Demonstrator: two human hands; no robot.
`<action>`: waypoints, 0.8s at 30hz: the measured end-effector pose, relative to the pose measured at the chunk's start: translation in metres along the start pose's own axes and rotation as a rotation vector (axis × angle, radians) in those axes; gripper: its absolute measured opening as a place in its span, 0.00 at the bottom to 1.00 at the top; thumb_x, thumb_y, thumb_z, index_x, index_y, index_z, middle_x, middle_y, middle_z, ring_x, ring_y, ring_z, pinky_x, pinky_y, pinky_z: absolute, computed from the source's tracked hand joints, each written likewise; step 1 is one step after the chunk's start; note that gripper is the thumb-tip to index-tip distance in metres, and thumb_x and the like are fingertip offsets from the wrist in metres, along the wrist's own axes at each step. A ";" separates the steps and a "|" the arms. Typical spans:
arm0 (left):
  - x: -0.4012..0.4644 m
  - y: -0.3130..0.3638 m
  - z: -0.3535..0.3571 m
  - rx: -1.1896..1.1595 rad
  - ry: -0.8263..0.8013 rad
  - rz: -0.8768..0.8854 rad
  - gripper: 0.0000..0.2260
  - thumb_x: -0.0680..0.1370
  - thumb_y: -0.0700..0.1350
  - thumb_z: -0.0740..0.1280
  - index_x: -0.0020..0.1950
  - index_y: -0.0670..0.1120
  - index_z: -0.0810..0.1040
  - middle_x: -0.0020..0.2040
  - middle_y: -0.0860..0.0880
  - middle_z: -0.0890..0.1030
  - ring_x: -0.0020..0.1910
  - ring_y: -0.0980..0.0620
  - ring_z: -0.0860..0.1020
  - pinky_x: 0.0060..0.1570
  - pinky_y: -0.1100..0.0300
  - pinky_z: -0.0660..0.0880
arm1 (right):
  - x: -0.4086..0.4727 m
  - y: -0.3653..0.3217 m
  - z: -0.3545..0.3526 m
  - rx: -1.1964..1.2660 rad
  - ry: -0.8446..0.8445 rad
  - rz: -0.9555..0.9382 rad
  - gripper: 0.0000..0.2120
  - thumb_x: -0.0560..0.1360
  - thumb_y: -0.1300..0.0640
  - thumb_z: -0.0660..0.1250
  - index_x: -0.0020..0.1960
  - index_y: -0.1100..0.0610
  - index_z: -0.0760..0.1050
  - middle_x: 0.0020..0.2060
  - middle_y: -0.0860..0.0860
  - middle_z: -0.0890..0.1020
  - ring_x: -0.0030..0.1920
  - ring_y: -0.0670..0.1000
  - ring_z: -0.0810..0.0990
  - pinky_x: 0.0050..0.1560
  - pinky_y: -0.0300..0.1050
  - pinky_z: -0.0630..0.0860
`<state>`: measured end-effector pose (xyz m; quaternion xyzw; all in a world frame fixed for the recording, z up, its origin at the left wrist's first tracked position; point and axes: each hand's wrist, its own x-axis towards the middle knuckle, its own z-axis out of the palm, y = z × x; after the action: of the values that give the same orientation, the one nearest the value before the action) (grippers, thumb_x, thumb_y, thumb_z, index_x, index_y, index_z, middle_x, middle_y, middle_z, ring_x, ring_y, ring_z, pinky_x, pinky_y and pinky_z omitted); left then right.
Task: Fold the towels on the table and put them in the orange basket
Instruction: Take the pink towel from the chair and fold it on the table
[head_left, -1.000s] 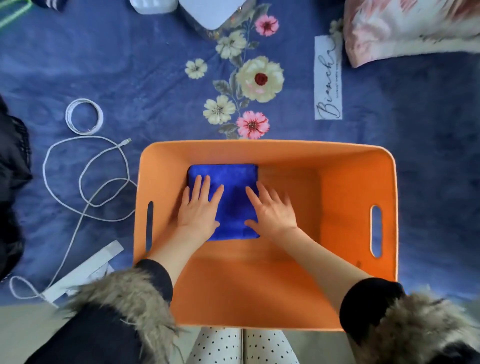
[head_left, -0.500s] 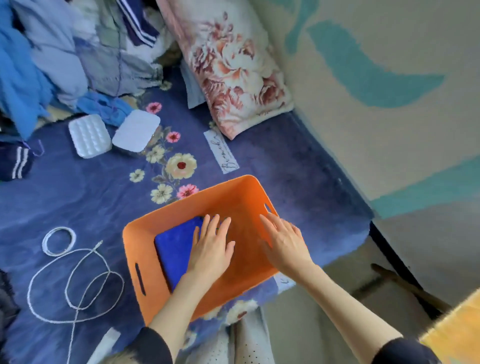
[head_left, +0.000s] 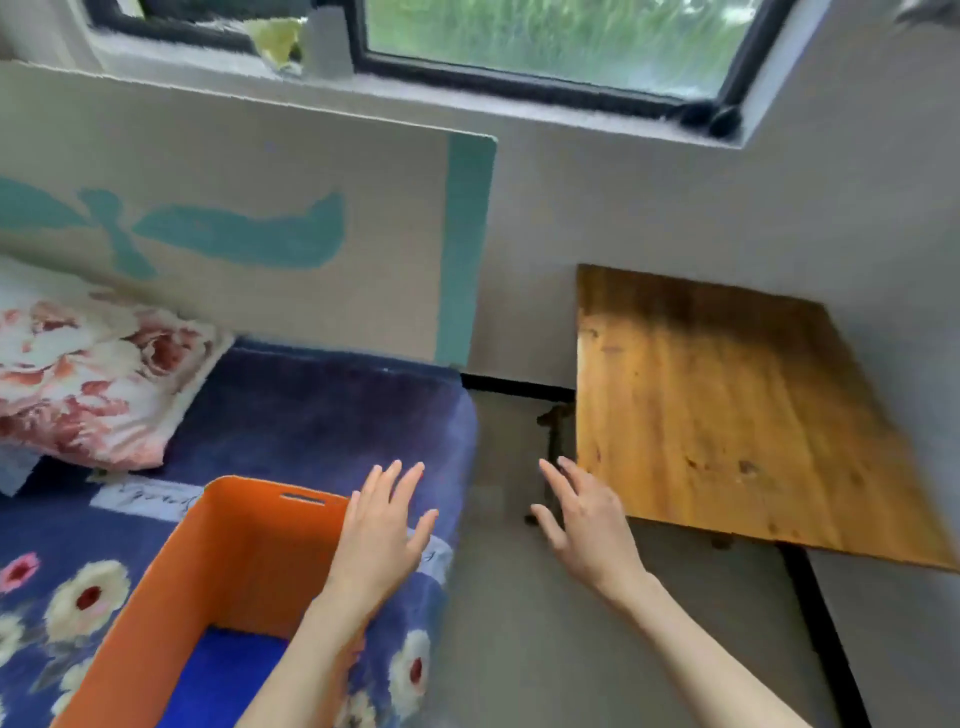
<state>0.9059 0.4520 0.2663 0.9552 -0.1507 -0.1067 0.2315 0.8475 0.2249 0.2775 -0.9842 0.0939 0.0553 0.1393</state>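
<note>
The orange basket (head_left: 244, 551) sits at the lower left on a blue flowered bedspread (head_left: 332, 415). A folded blue towel (head_left: 218, 675) lies flat on its bottom. My left hand (head_left: 382, 535) hovers over the basket's right rim, fingers straight and spread, holding nothing. My right hand (head_left: 582, 519) is out over the grey floor, between the bed and a wooden table (head_left: 727, 415), also spread and empty. The part of the tabletop that is in view carries no towel.
A flowered pillow (head_left: 88, 374) lies at the left on the bed. A wall panel with teal shapes (head_left: 249, 234) stands behind the bed. A window (head_left: 519, 41) runs along the top. Grey floor (head_left: 545, 649) separates bed and table.
Both hands have lifted off the blue towel and left the basket, moving right. My view has swung right and up, from the basket to the wooden table and the window.
</note>
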 end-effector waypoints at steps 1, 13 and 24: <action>0.003 0.018 0.005 0.001 -0.027 0.063 0.26 0.80 0.53 0.59 0.76 0.49 0.57 0.76 0.48 0.57 0.76 0.48 0.52 0.72 0.51 0.53 | -0.016 0.016 -0.006 0.016 0.026 0.069 0.26 0.79 0.45 0.56 0.75 0.49 0.57 0.74 0.50 0.61 0.73 0.48 0.59 0.71 0.47 0.57; -0.074 0.245 0.086 0.097 -0.247 0.829 0.26 0.80 0.56 0.56 0.76 0.51 0.55 0.76 0.49 0.57 0.76 0.49 0.51 0.73 0.52 0.55 | -0.291 0.141 -0.046 0.109 0.331 0.776 0.26 0.79 0.44 0.54 0.75 0.46 0.54 0.76 0.49 0.56 0.74 0.48 0.55 0.73 0.47 0.53; -0.301 0.400 0.187 0.095 -0.430 1.440 0.28 0.78 0.56 0.60 0.76 0.52 0.56 0.77 0.49 0.53 0.77 0.48 0.48 0.73 0.49 0.47 | -0.598 0.153 -0.035 -0.031 0.492 1.360 0.28 0.79 0.42 0.54 0.76 0.50 0.55 0.75 0.51 0.58 0.74 0.52 0.58 0.72 0.53 0.57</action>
<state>0.4786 0.1382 0.3335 0.5877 -0.7842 -0.1067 0.1681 0.2360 0.1722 0.3509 -0.6937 0.7135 -0.0920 0.0350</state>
